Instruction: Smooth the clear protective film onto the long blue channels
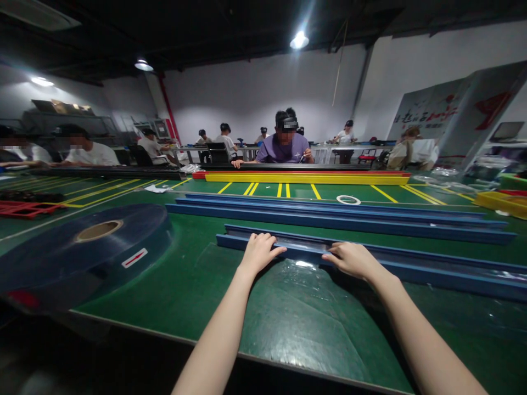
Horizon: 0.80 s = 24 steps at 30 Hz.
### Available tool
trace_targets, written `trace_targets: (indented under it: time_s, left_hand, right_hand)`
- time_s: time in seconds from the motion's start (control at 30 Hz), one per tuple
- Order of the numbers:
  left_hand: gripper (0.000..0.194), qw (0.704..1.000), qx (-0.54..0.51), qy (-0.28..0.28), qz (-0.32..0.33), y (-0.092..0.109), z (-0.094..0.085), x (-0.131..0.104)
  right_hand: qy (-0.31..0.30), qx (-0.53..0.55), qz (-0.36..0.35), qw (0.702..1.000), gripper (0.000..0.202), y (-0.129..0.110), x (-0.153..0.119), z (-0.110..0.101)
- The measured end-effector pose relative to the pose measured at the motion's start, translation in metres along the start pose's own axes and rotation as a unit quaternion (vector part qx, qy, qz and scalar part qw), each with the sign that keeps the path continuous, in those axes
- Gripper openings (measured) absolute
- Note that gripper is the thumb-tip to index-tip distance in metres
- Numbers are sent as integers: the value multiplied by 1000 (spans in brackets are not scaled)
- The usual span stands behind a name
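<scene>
A long blue channel rail [411,267] lies across the green table in front of me. Clear plastic film [304,240] shines inside its trough. Near the rail's left end, my left hand [260,253] has its fingers bent over the near wall, with the thumb stretched along the outside. Further right, my right hand [349,259] is closed at the same wall, its thumb in front and its fingers curled over the top. Whether it also pinches the film's edge is hidden. More clear film [307,307] covers the tabletop below the hands.
A large roll of clear film [144,233] lies at left. Behind my rail are more blue rails [337,216] and a white ring [348,200]. A yellow rail [304,179] lies before a co-worker in purple [284,147]. A yellow tray [500,203] stands at right.
</scene>
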<state>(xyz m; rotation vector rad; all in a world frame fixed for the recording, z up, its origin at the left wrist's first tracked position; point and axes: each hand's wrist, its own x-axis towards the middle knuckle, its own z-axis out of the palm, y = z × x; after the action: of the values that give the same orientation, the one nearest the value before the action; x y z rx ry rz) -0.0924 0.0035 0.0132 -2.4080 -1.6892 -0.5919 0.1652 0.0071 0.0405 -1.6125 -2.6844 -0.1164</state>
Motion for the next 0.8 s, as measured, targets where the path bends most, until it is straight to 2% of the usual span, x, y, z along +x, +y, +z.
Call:
trace_targets:
  time_s: [0.17, 0.27, 0.43, 0.63, 0.8]
  left_hand:
    - [43, 997, -3, -8, -75, -16, -8, -2]
    - [44, 996, -7, -31, -86, -21, -10, -2]
    - [45, 996, 7, -59, -62, -23, -14, 0]
    - [42, 995, 6, -101, 11, -39, -20, 5]
    - [43, 995, 48, -79, 44, -58, -18, 1]
  right_hand:
    - [9, -3, -4, 1000, 50, 0, 0, 1]
    - [11, 3, 1, 1000, 50, -1, -1, 0]
    - [12, 17, 10, 1000, 50, -3, -2, -2]
    - [25, 20, 5, 999, 50, -4, -1, -2]
    - [32, 43, -7, 999, 49, -11, 6, -1]
